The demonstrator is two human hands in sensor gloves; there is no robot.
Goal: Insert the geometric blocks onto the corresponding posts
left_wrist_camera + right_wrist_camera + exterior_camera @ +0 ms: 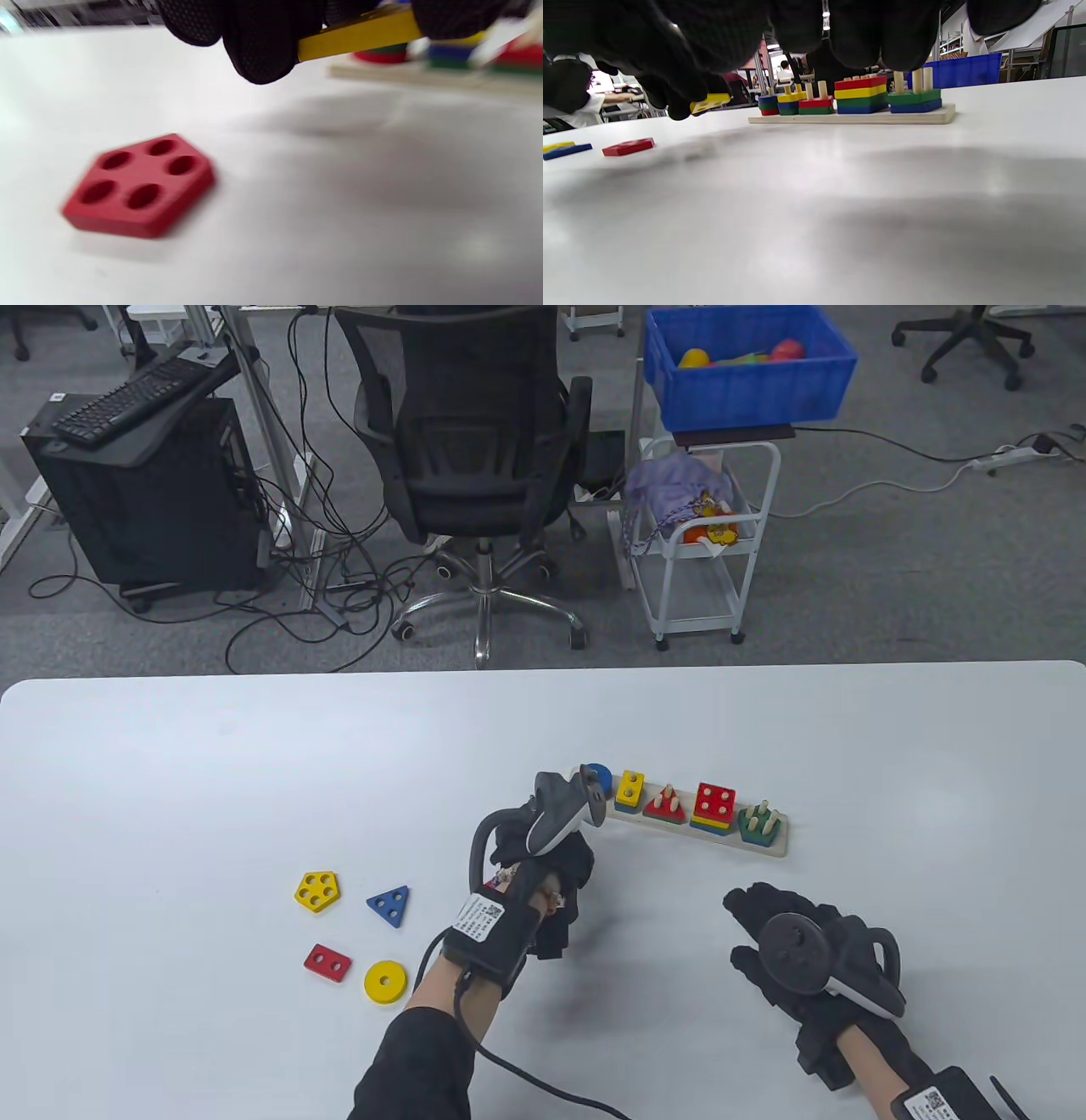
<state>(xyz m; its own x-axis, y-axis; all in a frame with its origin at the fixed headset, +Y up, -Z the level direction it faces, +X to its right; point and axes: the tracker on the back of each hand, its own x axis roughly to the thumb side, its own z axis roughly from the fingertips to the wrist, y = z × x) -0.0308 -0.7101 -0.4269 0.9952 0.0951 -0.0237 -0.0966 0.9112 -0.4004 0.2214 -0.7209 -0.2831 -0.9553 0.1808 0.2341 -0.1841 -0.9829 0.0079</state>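
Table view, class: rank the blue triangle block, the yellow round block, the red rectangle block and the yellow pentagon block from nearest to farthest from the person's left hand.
From the left hand:
1. Blue triangle block, just to its left.
2. Yellow round block, lower left, near the table's front edge.
3. Red rectangle block and yellow pentagon block, farthest left, are too close to call.

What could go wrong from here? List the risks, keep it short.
1. The left hand pinches the yellow block at a tilt; it could slip, or jam going on.
2. That hand's tracker sits close to the board's left end and might nudge it.
3. The red pentagon lies just below the hand and could get knocked.
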